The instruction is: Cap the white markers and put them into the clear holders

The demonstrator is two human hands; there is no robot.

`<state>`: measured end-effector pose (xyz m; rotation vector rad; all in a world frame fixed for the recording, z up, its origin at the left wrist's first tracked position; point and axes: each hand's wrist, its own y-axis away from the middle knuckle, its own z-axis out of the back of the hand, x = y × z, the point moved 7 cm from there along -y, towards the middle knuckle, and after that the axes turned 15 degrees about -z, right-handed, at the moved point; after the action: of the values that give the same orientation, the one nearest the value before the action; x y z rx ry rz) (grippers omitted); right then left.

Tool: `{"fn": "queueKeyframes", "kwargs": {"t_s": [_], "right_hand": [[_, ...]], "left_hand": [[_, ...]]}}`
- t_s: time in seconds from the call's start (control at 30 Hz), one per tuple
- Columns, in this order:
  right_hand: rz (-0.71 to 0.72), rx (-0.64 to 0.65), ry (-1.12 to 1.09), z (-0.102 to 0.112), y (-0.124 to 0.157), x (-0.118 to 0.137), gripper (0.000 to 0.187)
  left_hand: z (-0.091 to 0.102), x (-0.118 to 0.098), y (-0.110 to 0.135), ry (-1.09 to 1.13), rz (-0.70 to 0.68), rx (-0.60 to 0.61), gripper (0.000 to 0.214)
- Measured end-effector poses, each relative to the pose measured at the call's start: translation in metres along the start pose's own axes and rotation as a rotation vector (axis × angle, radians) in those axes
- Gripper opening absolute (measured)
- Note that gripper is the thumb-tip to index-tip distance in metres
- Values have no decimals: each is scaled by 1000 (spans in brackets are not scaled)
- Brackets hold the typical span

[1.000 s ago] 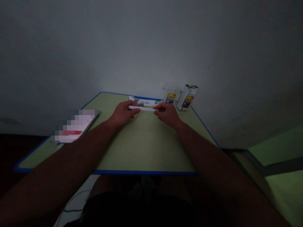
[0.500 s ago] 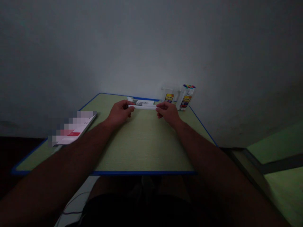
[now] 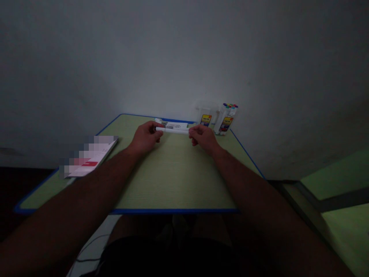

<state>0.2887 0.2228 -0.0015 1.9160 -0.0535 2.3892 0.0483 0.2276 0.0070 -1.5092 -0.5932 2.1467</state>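
Note:
A white marker lies level between my two hands, just above the far part of a green table. My left hand pinches its left end with closed fingers. My right hand pinches its right end the same way. Behind the marker, more white markers lie flat near the table's back edge.
Two clear marker packs with yellow labels stand at the back right corner, the right one holding coloured caps. A white and red booklet lies at the left edge. A grey wall rises right behind the blue-rimmed table.
Both hands carried the marker slightly farther from me toward the back edge. The grip on each end stays the same.

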Motion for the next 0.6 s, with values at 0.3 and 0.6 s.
{"fn": "queueKeyframes", "kwargs": {"t_s": [0.3,0.6], "right_hand": [[-61,65,74,-8,1,-6,15],[-37,261,98,-27,10,-5,10]], "left_hand": [[-4,2,1,355,85,-68,29],[-16,-1,5,437,109,4,17]]}}
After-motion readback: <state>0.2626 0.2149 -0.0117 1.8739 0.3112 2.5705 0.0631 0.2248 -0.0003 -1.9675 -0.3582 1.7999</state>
